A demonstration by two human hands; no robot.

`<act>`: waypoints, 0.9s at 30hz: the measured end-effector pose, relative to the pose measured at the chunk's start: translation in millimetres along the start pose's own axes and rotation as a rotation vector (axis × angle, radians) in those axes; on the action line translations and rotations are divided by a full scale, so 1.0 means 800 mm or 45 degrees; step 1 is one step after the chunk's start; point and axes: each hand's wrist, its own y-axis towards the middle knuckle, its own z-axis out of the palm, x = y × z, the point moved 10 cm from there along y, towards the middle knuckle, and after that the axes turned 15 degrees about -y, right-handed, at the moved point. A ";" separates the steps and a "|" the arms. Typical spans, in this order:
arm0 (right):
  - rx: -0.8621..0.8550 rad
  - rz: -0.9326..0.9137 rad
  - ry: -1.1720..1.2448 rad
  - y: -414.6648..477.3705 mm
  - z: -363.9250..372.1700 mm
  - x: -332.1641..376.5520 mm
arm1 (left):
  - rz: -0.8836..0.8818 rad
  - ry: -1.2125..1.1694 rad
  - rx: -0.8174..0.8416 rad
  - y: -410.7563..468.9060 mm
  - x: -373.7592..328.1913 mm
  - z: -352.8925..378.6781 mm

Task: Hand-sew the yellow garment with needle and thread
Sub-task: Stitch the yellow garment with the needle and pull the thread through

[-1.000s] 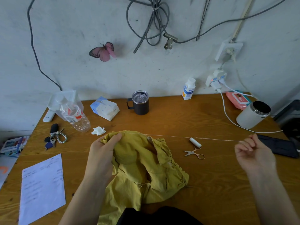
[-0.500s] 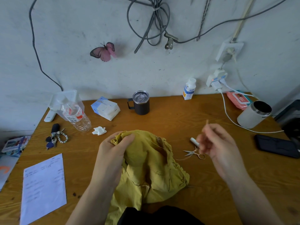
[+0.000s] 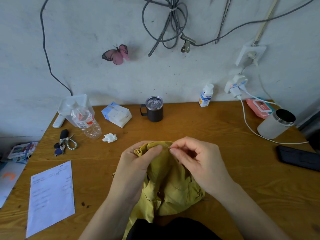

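Now, in the head view, the right hand is working close in at the top edge of the yellow garment. Its thumb and forefinger are pinching together just beside the fold, and the other fingers are curling loosely behind. A second ago this hand was stretched far out to the right, drawing a long thread taut over the surface. That length is no longer showing, so the last stitch is, I judge, pulled through. A thin pale sliver is showing at the pinch, which I am taking for the needle (it is too fine to be sure of), and it is touching the cloth.

The left hand is gripping the bunched edge of the garment and holding it up off the surface, with its thumb pressing on top of the fold, as it was before. The rest of the garment is lying crumpled between the forearms and trailing toward the person's lap.

Judging from this, the person is setting up the next stitch, with the point going in right beside the left thumb. The thing to watch is a pricked thumb or slack thread tangling.
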 end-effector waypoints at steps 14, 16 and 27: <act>0.038 0.025 0.007 0.003 -0.001 -0.006 | 0.000 0.047 0.014 0.001 0.000 0.004; 0.053 0.038 0.024 0.003 0.001 -0.008 | -0.004 0.060 0.011 0.001 0.000 0.003; 0.474 0.259 0.226 -0.001 0.034 -0.036 | 0.148 0.414 0.038 -0.002 -0.015 0.008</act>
